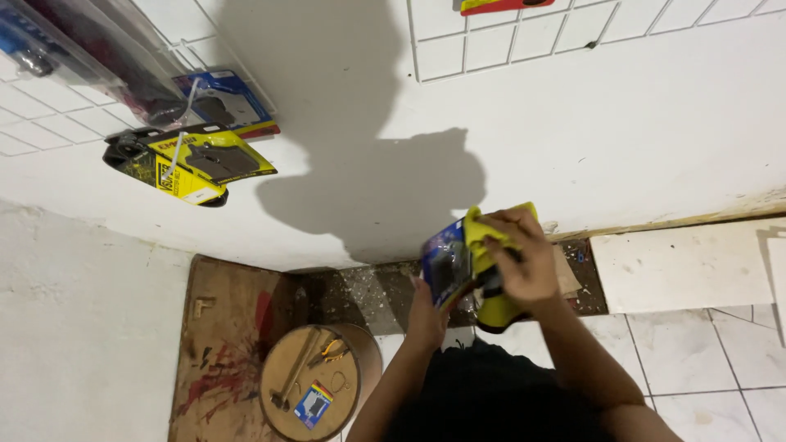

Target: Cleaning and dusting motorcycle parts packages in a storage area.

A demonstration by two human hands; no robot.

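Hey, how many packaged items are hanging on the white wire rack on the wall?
4 that I can see: a yellow-and-black pack, a blue pack, a clear bag at top left, and a red pack at the top edge. More may hang out of view.

Both forearms rise from the near edge, close together, angling toward the far wall. The left hand [426, 315] sits lower, palm turned away, fingers curled in a grip. The right hand [524, 258] arches above it, knuckles up, fingers bent down and clamped.
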